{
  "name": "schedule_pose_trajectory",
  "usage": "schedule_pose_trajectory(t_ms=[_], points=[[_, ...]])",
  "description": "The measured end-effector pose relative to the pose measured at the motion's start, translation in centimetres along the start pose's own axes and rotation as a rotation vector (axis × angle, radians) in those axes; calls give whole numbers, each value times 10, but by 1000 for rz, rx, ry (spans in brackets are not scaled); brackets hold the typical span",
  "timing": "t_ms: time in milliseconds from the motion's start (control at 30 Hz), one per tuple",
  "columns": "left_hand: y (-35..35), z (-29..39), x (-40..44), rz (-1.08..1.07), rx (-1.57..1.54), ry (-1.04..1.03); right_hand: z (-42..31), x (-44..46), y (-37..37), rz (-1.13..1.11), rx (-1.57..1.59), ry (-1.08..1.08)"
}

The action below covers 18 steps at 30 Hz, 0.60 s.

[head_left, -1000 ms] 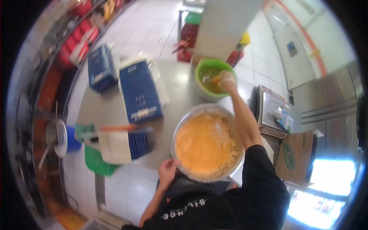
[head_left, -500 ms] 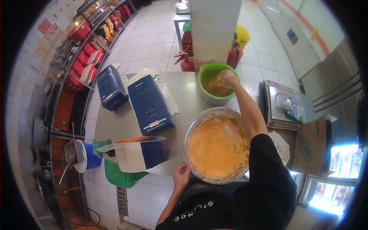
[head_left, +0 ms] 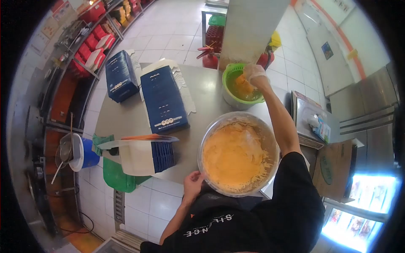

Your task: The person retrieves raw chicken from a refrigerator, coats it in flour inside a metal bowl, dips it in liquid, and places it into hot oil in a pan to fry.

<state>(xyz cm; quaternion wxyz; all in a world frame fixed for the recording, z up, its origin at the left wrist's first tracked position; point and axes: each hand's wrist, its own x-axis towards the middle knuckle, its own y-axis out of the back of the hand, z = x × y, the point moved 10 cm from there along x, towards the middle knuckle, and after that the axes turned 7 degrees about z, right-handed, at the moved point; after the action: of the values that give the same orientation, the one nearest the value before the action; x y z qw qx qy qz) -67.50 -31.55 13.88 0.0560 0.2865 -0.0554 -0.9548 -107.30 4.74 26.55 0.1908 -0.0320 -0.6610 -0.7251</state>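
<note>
My right hand (head_left: 257,76), in a clear plastic glove, is over the green basket (head_left: 228,86) at the far side of the table. Its fingers are closed on an orange-coated piece of food (head_left: 244,82); the exact kind is not plain. Yellowish liquid fills the basket, which sits in a pale container. Nearer me stands a large clear bowl (head_left: 201,147) of orange-yellow breading powder (head_left: 230,156), below my right forearm. My bare left hand (head_left: 193,184) pinches the bowl's left rim at the table's front edge.
Blue printed cartons (head_left: 164,101) stand on the steel table (head_left: 206,80), with a stack of folded cartons (head_left: 162,156) at front left. A scale (head_left: 310,118) and cardboard box (head_left: 335,168) are at right. A pillar (head_left: 249,38) and fire extinguisher (head_left: 209,59) stand behind.
My right hand has lifted slightly, and the orange piece shows more clearly beneath it. My left hand stays at the bowl's rim. The whole view has shifted a little.
</note>
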Motion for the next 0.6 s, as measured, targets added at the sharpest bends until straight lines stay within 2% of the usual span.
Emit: schedule_pose_trajectory(t_ms=[33,100,200,433,600], points=[[0,-1,1,1,-9,8,-1,-1,-2,-7,-4,9],[-2,-3,2,-28,-50,0,-1,-3,26,62,93,-107],[-3,-7,5,-45,-67,-14,-7,-4,15,14,-16,-38],[1,14,1,-42,-23,-54,-8,-10,-12,-67,-31,-33],[-2,6,4,-69,-29,-32,-5,-11,20,-71,73,-184]])
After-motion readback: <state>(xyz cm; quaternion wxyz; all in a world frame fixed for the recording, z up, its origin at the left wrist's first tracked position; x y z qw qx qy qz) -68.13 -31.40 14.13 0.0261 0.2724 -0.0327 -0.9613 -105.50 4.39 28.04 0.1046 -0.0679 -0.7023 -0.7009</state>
